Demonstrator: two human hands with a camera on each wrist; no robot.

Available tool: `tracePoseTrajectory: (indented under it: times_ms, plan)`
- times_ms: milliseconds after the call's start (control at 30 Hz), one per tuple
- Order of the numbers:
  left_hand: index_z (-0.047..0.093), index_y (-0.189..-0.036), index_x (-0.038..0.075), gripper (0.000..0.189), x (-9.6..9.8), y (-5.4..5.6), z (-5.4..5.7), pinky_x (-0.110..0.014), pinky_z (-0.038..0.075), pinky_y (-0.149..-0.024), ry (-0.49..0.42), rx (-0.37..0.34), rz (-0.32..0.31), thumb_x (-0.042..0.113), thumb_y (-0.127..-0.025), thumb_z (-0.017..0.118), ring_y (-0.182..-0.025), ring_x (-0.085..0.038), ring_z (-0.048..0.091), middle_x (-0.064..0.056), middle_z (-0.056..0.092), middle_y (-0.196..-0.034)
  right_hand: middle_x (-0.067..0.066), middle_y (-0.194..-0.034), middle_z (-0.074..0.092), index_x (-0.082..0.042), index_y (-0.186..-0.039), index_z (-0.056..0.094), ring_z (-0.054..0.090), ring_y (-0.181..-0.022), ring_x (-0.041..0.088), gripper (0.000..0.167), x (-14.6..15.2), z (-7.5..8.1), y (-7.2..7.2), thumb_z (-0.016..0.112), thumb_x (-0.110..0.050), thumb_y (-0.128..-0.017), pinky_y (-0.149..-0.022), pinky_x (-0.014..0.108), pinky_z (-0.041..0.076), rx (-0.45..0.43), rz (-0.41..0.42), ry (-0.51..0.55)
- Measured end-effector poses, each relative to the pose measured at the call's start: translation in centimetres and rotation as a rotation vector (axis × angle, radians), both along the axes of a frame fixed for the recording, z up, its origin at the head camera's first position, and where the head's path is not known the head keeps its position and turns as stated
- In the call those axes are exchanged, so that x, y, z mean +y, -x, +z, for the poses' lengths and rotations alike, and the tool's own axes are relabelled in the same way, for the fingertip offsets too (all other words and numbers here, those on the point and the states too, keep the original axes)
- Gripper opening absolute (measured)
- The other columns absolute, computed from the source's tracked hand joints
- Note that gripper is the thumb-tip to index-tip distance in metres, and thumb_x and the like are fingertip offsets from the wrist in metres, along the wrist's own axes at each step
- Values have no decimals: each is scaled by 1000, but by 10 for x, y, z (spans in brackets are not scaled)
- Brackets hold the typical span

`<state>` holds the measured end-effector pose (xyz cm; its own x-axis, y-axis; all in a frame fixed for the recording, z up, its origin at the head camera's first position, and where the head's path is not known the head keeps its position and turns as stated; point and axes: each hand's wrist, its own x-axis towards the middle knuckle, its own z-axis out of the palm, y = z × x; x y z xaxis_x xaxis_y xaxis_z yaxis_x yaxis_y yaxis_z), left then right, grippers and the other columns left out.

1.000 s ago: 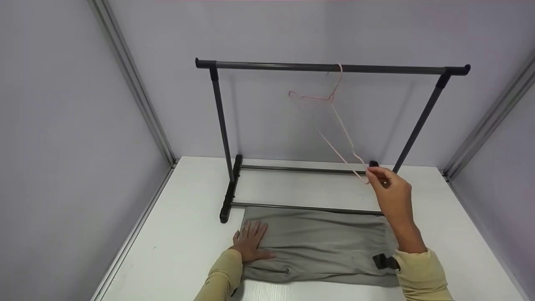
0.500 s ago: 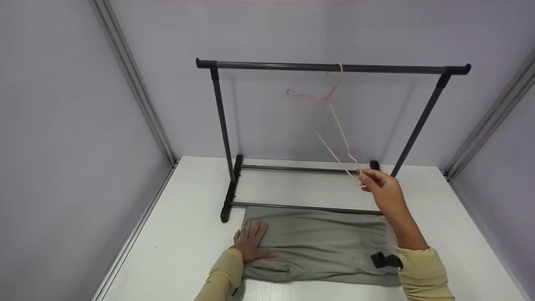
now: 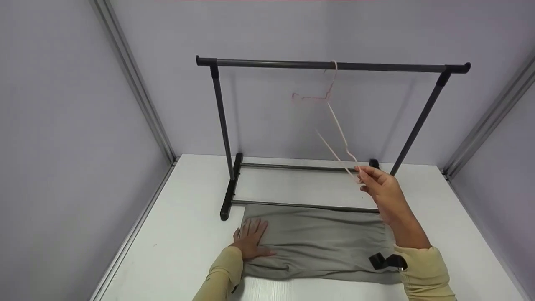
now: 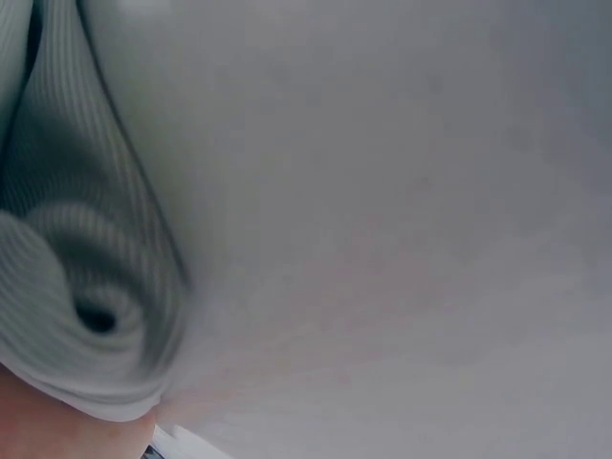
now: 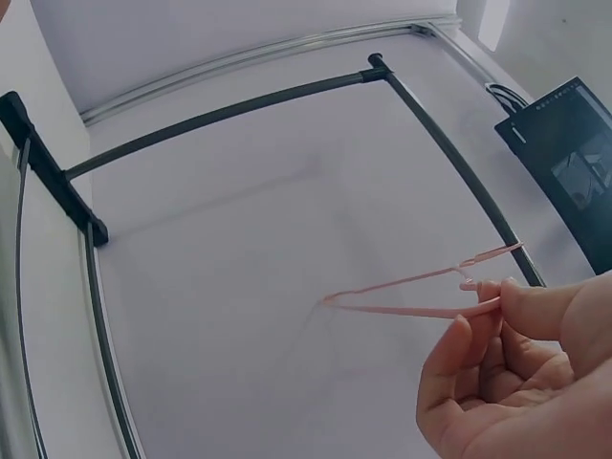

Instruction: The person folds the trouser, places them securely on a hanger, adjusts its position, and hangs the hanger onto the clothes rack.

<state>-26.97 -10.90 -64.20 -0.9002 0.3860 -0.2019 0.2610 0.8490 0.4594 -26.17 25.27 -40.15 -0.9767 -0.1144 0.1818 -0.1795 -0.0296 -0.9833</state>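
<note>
A thin pink clothes hanger [image 3: 339, 125] has its hook over the top bar of a dark clothes rack [image 3: 271, 64]. My right hand [image 3: 382, 186] pinches the hanger's near lower corner between thumb and fingers, so the hanger is turned at an angle to the bar. In the right wrist view the same hand [image 5: 516, 354] holds the pink hanger [image 5: 402, 312]. My left hand [image 3: 249, 242] lies with fingers spread on the left end of a folded grey garment [image 3: 322, 242]. Close up in the left wrist view is a ribbed, rolled grey edge of fabric [image 4: 86, 287].
The rack stands on a white table [image 3: 167, 234], its lower crossbars just behind the garment. Pale walls [image 3: 267, 25] close in the back and sides. A dark screen [image 5: 569, 163] shows at the upper right of the right wrist view.
My right hand has moved slightly left with the hanger's corner, and the hook has shifted slightly left on the bar. My left hand stays on the garment.
</note>
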Motion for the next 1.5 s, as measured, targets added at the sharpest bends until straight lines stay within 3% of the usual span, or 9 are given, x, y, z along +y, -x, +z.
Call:
tracePoseTrajectory:
  times_ms: [233,433,667,833,1000,1200,1333,1500]
  plan:
    - [10,-151,21,106,1,-7,16,-62,0,-103,-22,-10,-14,76,-72,53,-139,-36,-6,-9,3,-155,6,-100,58,5,-118,55,52,-89,15,35,-4,9,-1,56,-20,-94,-75,22,47,73,-4,-11]
    - [10,-151,22,107,3,-7,10,-61,1,-104,-5,-10,-9,79,-70,51,-139,-34,-7,-6,2,-156,10,-95,58,6,-115,57,54,-84,15,28,-1,9,-8,55,-13,-94,-72,23,48,124,-19,21]
    - [9,-151,25,107,2,-2,7,-61,1,-104,3,1,-9,80,-70,51,-139,-33,-7,-5,1,-156,7,-95,60,9,-110,57,54,-79,14,22,7,-9,-24,55,-6,-94,-70,22,48,104,-11,31]
    - [8,-151,26,109,1,2,-2,-61,2,-104,25,19,-10,84,-67,47,-140,-31,-8,-3,0,-156,10,-97,60,13,-109,54,57,-82,14,25,16,-34,-41,55,-6,-94,-72,23,50,54,-15,-83]
    - [7,-151,26,108,0,0,4,-60,0,-104,31,-10,-10,84,-68,46,-139,-31,-10,-2,-2,-156,14,-95,58,13,-108,54,58,-83,15,23,23,-77,-58,54,-6,-94,-73,25,51,-31,9,-103]
    - [9,-151,20,103,1,-7,22,-60,0,-104,13,-36,-12,72,-75,54,-139,-34,-9,-7,0,-156,9,-95,54,8,-110,54,55,-86,13,21,26,-130,-79,51,-8,-96,-76,26,49,-202,114,-28]
    - [12,-150,15,99,2,-11,31,-62,1,-103,-23,-32,-19,65,-78,58,-139,-38,-6,-11,3,-155,8,-97,52,5,-113,53,53,-88,12,22,27,-150,-88,49,-11,-97,-81,28,47,-297,117,22]
    - [12,-150,15,98,4,-13,32,-62,2,-104,-20,-19,-26,64,-79,57,-138,-38,-6,-12,3,-155,3,-99,52,8,-117,47,53,-91,10,28,31,-169,-99,47,-13,-98,-87,31,45,-397,175,63]
